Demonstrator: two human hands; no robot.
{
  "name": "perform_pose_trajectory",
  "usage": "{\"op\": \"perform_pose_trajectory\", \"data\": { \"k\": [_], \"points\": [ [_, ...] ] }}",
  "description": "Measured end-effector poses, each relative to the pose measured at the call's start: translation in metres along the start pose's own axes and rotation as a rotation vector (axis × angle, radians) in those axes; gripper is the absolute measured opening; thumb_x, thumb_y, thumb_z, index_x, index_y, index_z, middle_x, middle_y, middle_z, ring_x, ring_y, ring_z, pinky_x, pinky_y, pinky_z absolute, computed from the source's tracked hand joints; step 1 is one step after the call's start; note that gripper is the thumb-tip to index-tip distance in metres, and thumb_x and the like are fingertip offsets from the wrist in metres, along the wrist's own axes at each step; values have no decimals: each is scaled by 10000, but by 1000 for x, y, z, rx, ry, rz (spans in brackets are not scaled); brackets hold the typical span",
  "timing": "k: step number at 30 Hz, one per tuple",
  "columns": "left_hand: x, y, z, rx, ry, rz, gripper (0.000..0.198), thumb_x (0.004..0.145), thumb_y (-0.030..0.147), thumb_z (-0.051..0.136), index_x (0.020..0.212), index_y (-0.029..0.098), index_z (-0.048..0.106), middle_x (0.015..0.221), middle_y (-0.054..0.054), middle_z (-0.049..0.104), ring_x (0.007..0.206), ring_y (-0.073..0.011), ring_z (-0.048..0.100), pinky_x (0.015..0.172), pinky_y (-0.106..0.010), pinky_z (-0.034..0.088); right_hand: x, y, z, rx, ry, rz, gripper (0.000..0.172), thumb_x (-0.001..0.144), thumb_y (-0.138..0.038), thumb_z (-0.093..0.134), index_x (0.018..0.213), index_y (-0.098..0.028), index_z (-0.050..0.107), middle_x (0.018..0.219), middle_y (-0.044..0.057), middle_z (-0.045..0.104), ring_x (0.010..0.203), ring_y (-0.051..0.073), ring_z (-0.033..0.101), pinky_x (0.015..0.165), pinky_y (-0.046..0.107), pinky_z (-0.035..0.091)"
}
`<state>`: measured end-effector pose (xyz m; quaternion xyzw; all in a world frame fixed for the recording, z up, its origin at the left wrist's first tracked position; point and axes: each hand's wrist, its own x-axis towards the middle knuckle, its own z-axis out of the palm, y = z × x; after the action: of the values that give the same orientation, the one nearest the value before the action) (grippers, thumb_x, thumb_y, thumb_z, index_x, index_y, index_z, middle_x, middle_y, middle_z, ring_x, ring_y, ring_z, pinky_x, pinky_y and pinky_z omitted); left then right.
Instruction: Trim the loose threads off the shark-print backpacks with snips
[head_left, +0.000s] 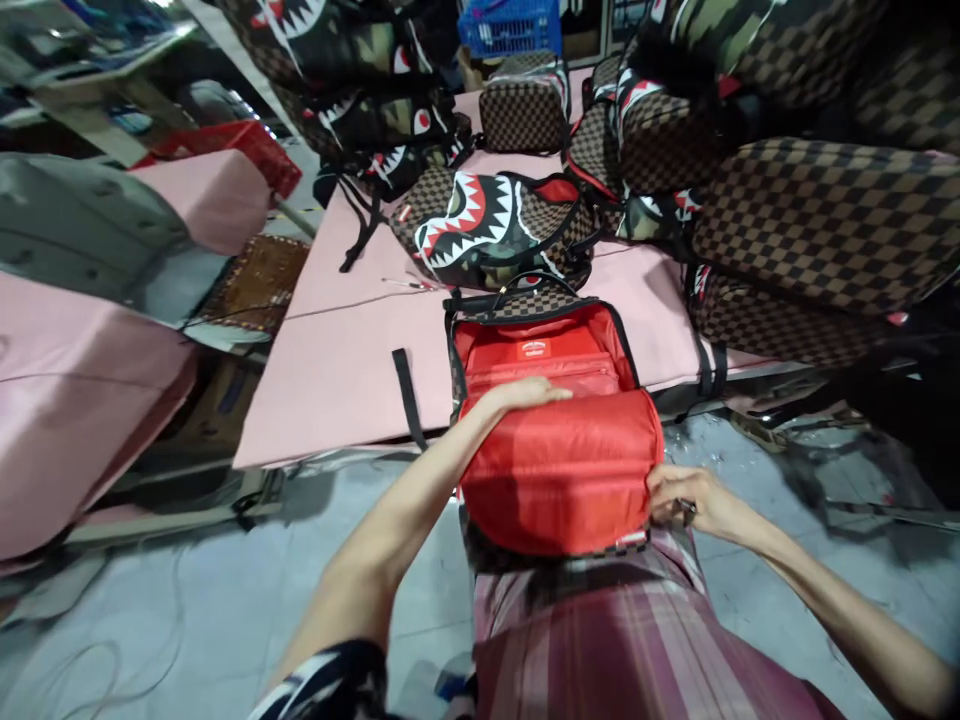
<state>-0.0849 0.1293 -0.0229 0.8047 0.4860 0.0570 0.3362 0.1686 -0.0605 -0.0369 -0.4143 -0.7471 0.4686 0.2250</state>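
The right hand (686, 500) is closed in a pinch on the right edge of the red flap (562, 470), thumb and curled fingers gripping the rim where red lining meets a checkered border; something small and dark sits between the fingers, too small to make out. The left hand (525, 393) lies flat and open, palm down, on the top fold of the same flap, gripping nothing, its forearm reaching in from the lower left. The flap belongs to an open backpack (536, 335), brown-checkered outside and red inside, which lies at the near edge of the pink table (337, 340) and hangs over onto the person's plaid garment (600, 630). Inside it a small red patch (534, 349) carries white writing that cannot be read. A black strap (409, 395) lies on the table just left of it. Just behind lies a shark-mouth backpack (495, 225) with white teeth and a red rim, and a pile of checkered bags (825, 220) fills the right side. A blue crate (510, 25) stands at the far end, a red crate (232, 140) to the left, and a grey floor (187, 600) runs below
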Motion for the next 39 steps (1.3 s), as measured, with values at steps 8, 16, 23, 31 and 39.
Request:
{"op": "perform_pose_trajectory", "data": {
  "k": [8,16,23,31,39],
  "points": [
    [-73,44,6,355,-227,78,424,902,441,304,851,236,672,909,-44,709,846,-212,646,703,-298,437,84,-36,-70,-432,367,-9,268,863,-197,427,1048,-180,621,1071,82,629,975,196,587,831,302,448],
    [-102,23,21,473,-33,-112,512,901,505,269,922,179,663,810,-120,687,795,-242,643,646,-314,433,168,-33,-27,-1115,17,233,280,829,-216,412,1075,-215,544,961,80,628,717,231,639,528,263,371],
    [-76,-17,20,377,226,-431,333,910,306,338,970,117,605,953,-159,631,930,-270,602,749,-362,454,166,6,-40,-1026,32,291,301,894,-427,370,1036,-239,557,919,48,622,705,183,620,511,246,301],
    [30,-72,-12,238,296,-522,280,865,262,465,1094,124,548,1150,-148,553,1044,-210,562,857,-284,434,189,31,-40,-937,0,282,295,882,-460,416,985,-243,589,901,38,631,769,183,615,525,232,296],
    [47,-71,-32,105,257,-433,217,848,209,463,871,87,641,876,-98,670,855,-169,623,761,-240,447,189,41,-48,-876,-8,259,269,890,-418,412,944,-222,589,880,41,622,763,173,612,535,234,303]
  ]
}}
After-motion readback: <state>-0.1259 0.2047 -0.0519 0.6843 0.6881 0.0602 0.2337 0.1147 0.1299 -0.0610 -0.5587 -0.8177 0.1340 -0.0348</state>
